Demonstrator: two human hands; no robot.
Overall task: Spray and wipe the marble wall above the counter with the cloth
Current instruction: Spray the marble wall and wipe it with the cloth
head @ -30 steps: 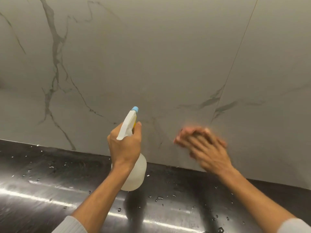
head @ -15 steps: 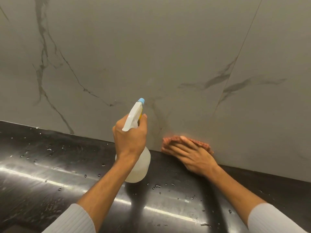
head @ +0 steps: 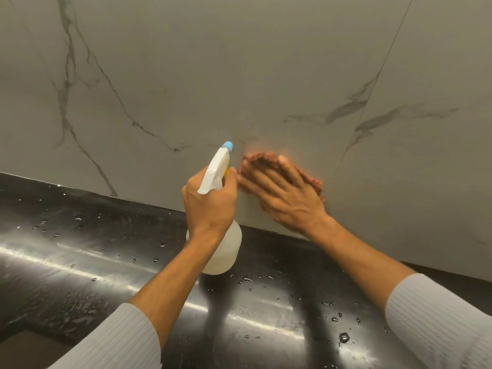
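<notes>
The grey marble wall (head: pixel 239 75) with dark veins rises behind the black counter (head: pixel 80 257). My left hand (head: pixel 210 206) grips a white spray bottle (head: pixel 226 251) by its neck; the blue nozzle points up at the wall. My right hand (head: pixel 285 198) lies flat on a reddish-orange cloth (head: pixel 315 182), pressing it to the wall just above the counter line, right beside the bottle's head. Most of the cloth is hidden under my fingers; the hand is slightly blurred.
Water drops and wet streaks are scattered over the glossy counter. A thin vertical joint (head: pixel 378 73) splits the wall panels right of my hands. The counter's front edge shows at the lower left (head: pixel 32 334).
My right hand with the cloth has slid up and left from the wall's bottom edge, ending next to the spray head. The left hand and bottle have stayed roughly where they were.
</notes>
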